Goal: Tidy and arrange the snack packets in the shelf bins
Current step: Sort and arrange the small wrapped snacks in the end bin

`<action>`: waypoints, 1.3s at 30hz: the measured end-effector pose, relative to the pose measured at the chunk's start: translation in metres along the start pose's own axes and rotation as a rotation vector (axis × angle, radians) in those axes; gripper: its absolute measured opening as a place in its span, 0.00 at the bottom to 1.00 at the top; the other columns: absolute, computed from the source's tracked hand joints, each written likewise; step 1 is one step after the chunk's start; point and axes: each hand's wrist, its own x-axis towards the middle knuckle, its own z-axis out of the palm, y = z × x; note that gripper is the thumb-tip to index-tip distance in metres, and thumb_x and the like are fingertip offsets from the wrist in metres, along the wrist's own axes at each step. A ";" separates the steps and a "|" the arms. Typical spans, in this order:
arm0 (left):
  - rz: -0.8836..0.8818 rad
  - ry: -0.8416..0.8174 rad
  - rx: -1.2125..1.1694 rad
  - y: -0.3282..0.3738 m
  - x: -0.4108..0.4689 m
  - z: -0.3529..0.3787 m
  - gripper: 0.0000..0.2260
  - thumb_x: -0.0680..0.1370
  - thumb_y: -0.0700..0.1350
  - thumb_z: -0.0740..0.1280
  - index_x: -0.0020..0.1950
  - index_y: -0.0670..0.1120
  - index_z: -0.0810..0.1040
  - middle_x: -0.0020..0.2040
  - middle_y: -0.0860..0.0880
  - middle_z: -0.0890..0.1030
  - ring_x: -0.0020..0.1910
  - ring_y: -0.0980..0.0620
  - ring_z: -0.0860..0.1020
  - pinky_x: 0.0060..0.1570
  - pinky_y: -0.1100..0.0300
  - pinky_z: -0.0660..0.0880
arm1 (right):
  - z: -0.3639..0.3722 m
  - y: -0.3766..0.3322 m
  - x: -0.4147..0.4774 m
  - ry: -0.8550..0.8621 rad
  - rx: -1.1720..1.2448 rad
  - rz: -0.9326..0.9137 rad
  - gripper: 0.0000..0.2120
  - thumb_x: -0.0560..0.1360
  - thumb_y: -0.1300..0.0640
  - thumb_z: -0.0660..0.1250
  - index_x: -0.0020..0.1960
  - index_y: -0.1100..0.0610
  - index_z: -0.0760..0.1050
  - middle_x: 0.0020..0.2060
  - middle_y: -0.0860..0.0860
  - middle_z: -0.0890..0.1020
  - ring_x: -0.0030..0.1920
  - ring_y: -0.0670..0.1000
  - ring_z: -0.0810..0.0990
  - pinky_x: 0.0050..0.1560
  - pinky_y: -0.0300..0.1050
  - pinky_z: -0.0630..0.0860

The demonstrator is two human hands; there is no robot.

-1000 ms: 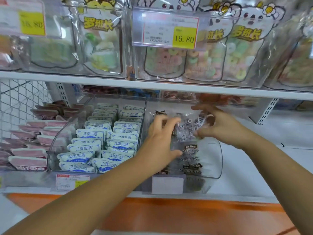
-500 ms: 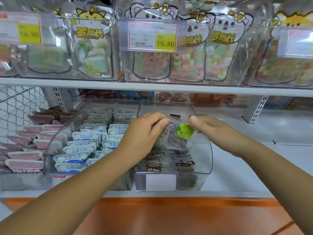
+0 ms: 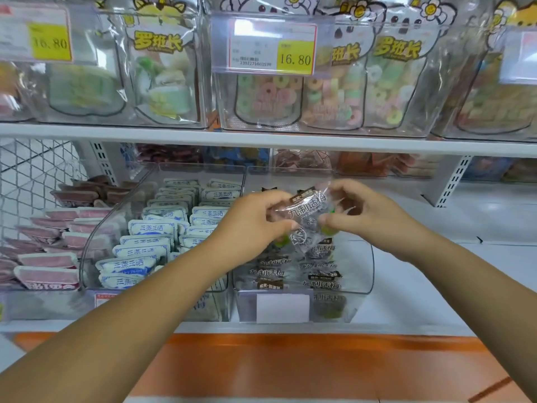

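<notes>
Plum packet point(image 3: 308, 220): transparent, dark print, held just above the clear bin point(image 3: 361, 267) of like packets. Left hand point(image 3: 255, 225) pinches its left edge, right hand point(image 3: 364, 213) its right edge. Blue-white packets point(image 3: 151, 231): left of the clear bin.

A clear plum packet point(image 3: 308, 219) with dark lettering sits tilted above a clear bin point(image 3: 369, 266) of matching stacked packets point(image 3: 268, 272). At its 9 o'clock, a second bin point(image 3: 96, 242) holds rows of white-and-blue packets point(image 3: 145, 231).
</notes>
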 end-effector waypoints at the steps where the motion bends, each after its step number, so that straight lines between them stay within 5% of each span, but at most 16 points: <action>1: -0.002 0.004 0.003 0.001 0.001 0.003 0.15 0.73 0.44 0.73 0.58 0.56 0.78 0.45 0.53 0.83 0.40 0.54 0.83 0.47 0.47 0.81 | -0.001 -0.001 0.002 0.003 -0.020 -0.032 0.17 0.67 0.56 0.77 0.51 0.41 0.78 0.41 0.46 0.75 0.40 0.46 0.74 0.47 0.39 0.72; 5: -0.090 -0.072 0.132 0.001 0.005 0.012 0.33 0.73 0.49 0.74 0.74 0.53 0.62 0.61 0.54 0.77 0.51 0.57 0.79 0.51 0.61 0.76 | -0.015 -0.004 0.009 0.093 -0.306 -0.048 0.16 0.65 0.57 0.79 0.42 0.47 0.72 0.36 0.46 0.75 0.34 0.45 0.72 0.35 0.34 0.68; 8: -0.065 -0.190 0.428 0.001 0.002 0.016 0.35 0.74 0.50 0.73 0.76 0.51 0.59 0.68 0.51 0.73 0.61 0.54 0.74 0.57 0.63 0.69 | -0.018 -0.002 0.005 -0.023 -0.614 -0.043 0.17 0.66 0.51 0.78 0.43 0.49 0.69 0.41 0.47 0.78 0.40 0.48 0.76 0.41 0.43 0.71; 10: -0.049 -0.262 0.583 0.000 0.000 0.017 0.32 0.75 0.50 0.72 0.75 0.49 0.61 0.69 0.49 0.72 0.63 0.51 0.72 0.60 0.59 0.68 | -0.013 0.000 0.003 -0.102 -0.766 -0.050 0.17 0.68 0.48 0.76 0.50 0.48 0.71 0.46 0.49 0.81 0.49 0.52 0.79 0.49 0.47 0.74; 12: -0.045 -0.321 0.682 -0.001 -0.001 0.018 0.25 0.76 0.50 0.70 0.69 0.47 0.66 0.63 0.47 0.76 0.56 0.50 0.74 0.50 0.59 0.70 | -0.009 0.000 0.003 -0.107 -0.882 -0.098 0.17 0.70 0.47 0.74 0.55 0.47 0.72 0.47 0.49 0.83 0.51 0.53 0.79 0.48 0.47 0.74; 17: -0.037 -0.310 0.838 0.002 -0.001 0.023 0.05 0.81 0.48 0.63 0.53 0.48 0.70 0.50 0.45 0.79 0.41 0.47 0.72 0.38 0.57 0.66 | -0.022 -0.013 -0.006 -0.046 -0.757 -0.149 0.11 0.69 0.51 0.76 0.49 0.49 0.77 0.43 0.43 0.83 0.48 0.47 0.80 0.46 0.42 0.72; 23: -0.085 -0.373 0.819 -0.002 0.006 0.025 0.20 0.80 0.50 0.65 0.70 0.48 0.70 0.59 0.44 0.80 0.55 0.44 0.78 0.52 0.52 0.76 | -0.003 0.007 0.000 -0.141 -1.128 -0.236 0.13 0.73 0.48 0.70 0.56 0.46 0.75 0.48 0.45 0.84 0.51 0.50 0.80 0.58 0.42 0.65; 25: -0.093 -0.386 0.808 -0.002 0.007 0.024 0.24 0.79 0.50 0.67 0.73 0.49 0.65 0.59 0.44 0.79 0.56 0.45 0.78 0.52 0.53 0.75 | 0.005 0.013 0.006 -0.185 -1.272 -0.232 0.14 0.74 0.45 0.67 0.58 0.46 0.74 0.49 0.46 0.83 0.53 0.51 0.78 0.61 0.44 0.60; 28: -0.088 -0.365 0.783 -0.007 0.007 0.024 0.27 0.78 0.49 0.68 0.75 0.51 0.63 0.56 0.45 0.80 0.54 0.46 0.78 0.45 0.56 0.73 | 0.000 0.003 0.011 -0.282 -1.249 -0.166 0.18 0.74 0.41 0.66 0.62 0.43 0.76 0.56 0.46 0.79 0.61 0.50 0.73 0.63 0.47 0.65; 32: -0.092 -0.347 0.756 -0.009 0.005 0.024 0.28 0.78 0.48 0.68 0.76 0.51 0.61 0.55 0.46 0.80 0.53 0.47 0.78 0.41 0.59 0.70 | 0.001 -0.003 0.020 -0.352 -1.188 -0.172 0.10 0.74 0.50 0.70 0.55 0.45 0.81 0.69 0.49 0.69 0.66 0.52 0.70 0.60 0.46 0.71; 36: -0.105 -0.298 0.748 -0.015 0.007 0.027 0.23 0.78 0.42 0.67 0.71 0.50 0.66 0.52 0.46 0.79 0.49 0.47 0.78 0.41 0.56 0.74 | 0.015 0.011 0.048 -0.474 -1.293 -0.110 0.06 0.73 0.57 0.68 0.48 0.56 0.81 0.52 0.55 0.81 0.51 0.57 0.80 0.51 0.52 0.78; 39: -0.136 -0.277 0.650 -0.014 0.013 0.029 0.29 0.76 0.46 0.70 0.74 0.47 0.61 0.62 0.45 0.76 0.58 0.46 0.75 0.54 0.53 0.75 | 0.018 0.022 0.057 -0.479 -1.322 -0.136 0.04 0.72 0.59 0.68 0.45 0.57 0.81 0.47 0.54 0.81 0.47 0.57 0.80 0.46 0.52 0.79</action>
